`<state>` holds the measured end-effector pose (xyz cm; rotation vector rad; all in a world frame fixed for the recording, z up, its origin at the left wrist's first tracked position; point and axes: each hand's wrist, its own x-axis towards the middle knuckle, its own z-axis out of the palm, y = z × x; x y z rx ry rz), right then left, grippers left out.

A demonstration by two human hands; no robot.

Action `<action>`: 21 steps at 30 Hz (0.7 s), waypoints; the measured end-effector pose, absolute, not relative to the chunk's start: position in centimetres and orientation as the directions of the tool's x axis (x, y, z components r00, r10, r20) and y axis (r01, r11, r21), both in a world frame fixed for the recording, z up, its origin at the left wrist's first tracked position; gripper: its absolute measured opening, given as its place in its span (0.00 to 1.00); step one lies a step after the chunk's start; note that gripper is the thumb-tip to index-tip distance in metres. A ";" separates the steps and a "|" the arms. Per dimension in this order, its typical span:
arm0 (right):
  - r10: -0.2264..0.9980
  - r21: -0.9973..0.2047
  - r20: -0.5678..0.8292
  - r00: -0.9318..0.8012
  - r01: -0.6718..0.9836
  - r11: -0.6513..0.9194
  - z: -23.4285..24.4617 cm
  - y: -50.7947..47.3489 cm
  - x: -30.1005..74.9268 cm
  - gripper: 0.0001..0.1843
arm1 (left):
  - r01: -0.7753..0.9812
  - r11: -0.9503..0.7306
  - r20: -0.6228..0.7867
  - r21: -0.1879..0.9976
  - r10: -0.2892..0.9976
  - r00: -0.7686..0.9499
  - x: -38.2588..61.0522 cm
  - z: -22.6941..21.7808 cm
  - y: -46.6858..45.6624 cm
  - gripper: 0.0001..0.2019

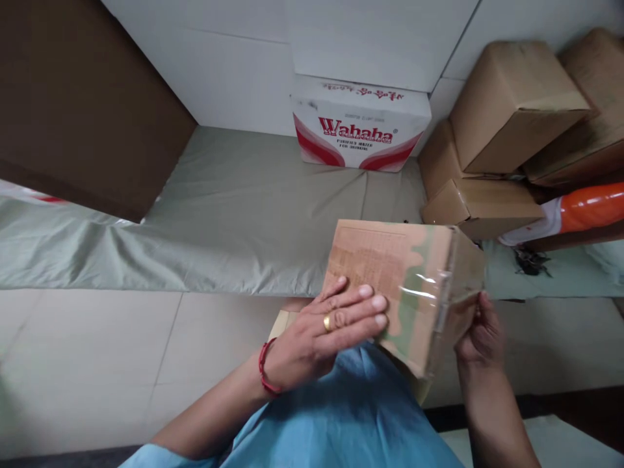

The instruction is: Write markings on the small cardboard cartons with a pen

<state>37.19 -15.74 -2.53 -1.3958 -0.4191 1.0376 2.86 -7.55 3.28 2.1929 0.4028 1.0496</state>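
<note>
A brown cardboard box [380, 260] with green print and shiny clear tape along its right edge is tilted in front of my body, over my lap. My left hand [336, 322] lies flat on its upper face, fingers stretched out, a ring on one finger and a red bracelet at the wrist. At the box's right end, my right hand [482, 335] has its fingers curled and closed against the lower edge. The fingertips there are partly hidden, so I cannot see whether tape is pinched too.
A long ledge covered with grey-green cloth [244, 208] runs ahead. On it stand a white Wahaba-style water carton [361, 130], a large dark brown box [82, 97] at left, and stacked cardboard boxes [517, 104] at right. An orange-and-white wrapped roll [592, 208] lies by the stack.
</note>
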 end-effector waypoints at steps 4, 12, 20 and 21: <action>0.771 -0.929 -0.316 0.553 -0.343 -0.135 -3.3 -16.0 35.9 0.22 | -0.129 -0.314 0.335 0.941 0.798 0.501 1.9 1.0 -8.4 0.41; 0.876 -0.979 -0.177 0.449 -0.173 -0.109 -4.0 -16.7 32.3 0.23 | -0.277 0.008 0.013 0.961 0.997 0.072 1.5 -1.2 -8.2 0.25; 0.878 -0.949 -0.224 0.422 -0.298 -0.099 -3.2 -15.9 34.0 0.26 | -0.057 -0.252 0.257 0.966 0.960 0.115 1.4 -2.4 -9.0 0.25; 0.880 -0.950 -0.236 0.413 -0.287 -0.120 -3.4 -15.8 34.0 0.27 | -0.010 -0.346 0.342 0.938 0.923 0.178 1.5 -2.4 -9.0 0.27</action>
